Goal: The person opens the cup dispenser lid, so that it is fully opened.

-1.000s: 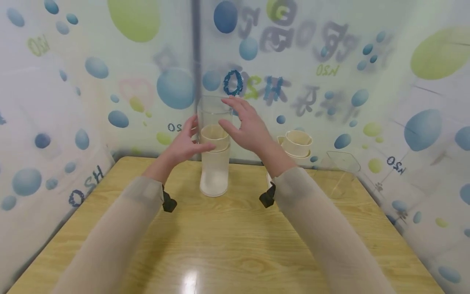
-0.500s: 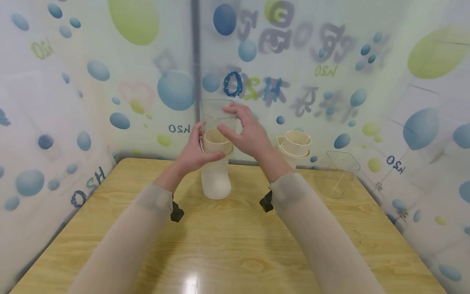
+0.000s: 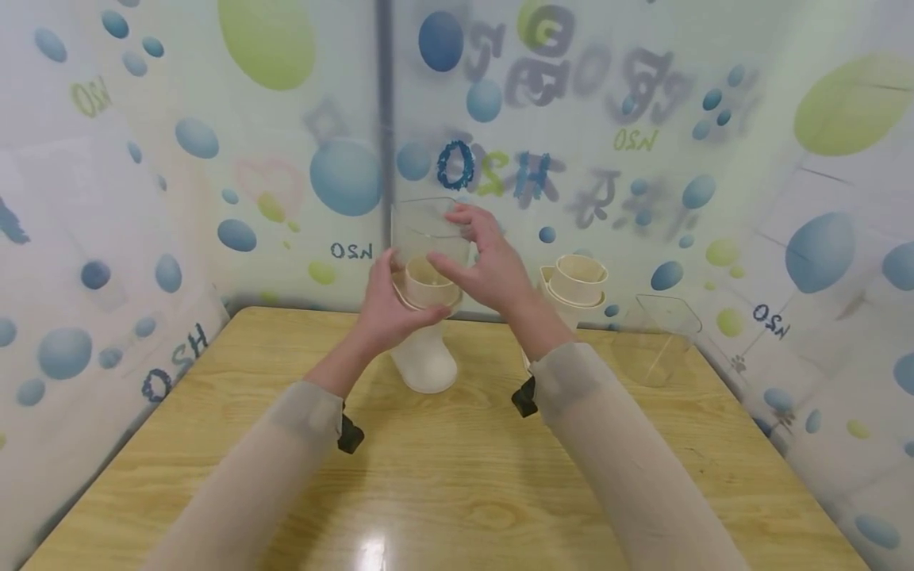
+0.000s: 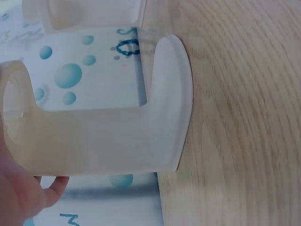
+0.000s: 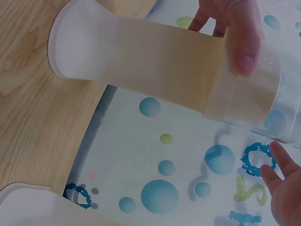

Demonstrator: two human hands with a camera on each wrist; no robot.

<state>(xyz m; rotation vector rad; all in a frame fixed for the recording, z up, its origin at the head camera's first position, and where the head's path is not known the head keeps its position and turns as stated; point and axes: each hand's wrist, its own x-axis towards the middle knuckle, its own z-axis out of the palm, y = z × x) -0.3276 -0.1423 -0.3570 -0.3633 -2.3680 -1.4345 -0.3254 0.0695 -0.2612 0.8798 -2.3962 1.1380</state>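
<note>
A cream plastic stand [image 3: 427, 365] with a broad white foot and a round collar rises from the table. My left hand [image 3: 385, 313] grips it just under the collar, thumb across the front. In the left wrist view the stand [image 4: 103, 141] shows its narrow column and wide foot. On the collar sits a clear container [image 3: 417, 222], open end up. My right hand [image 3: 493, 266] is spread at the container's right side, with fingertips at its wall and thumb in front. In the right wrist view those fingers [image 5: 282, 157] are nearly straight beside the clear wall.
Another cream stand [image 3: 580, 281] with the same collar is behind my right forearm. To its right a second clear container [image 3: 653, 341] stands near the back right corner of the wooden table [image 3: 457, 476]. Printed panels [image 3: 343, 95] enclose the back and both sides.
My left hand has come in to the right and closed round the stand. The stand has turned and leans, its foot shifting right and its collar lower. My right hand has dropped slightly.
</note>
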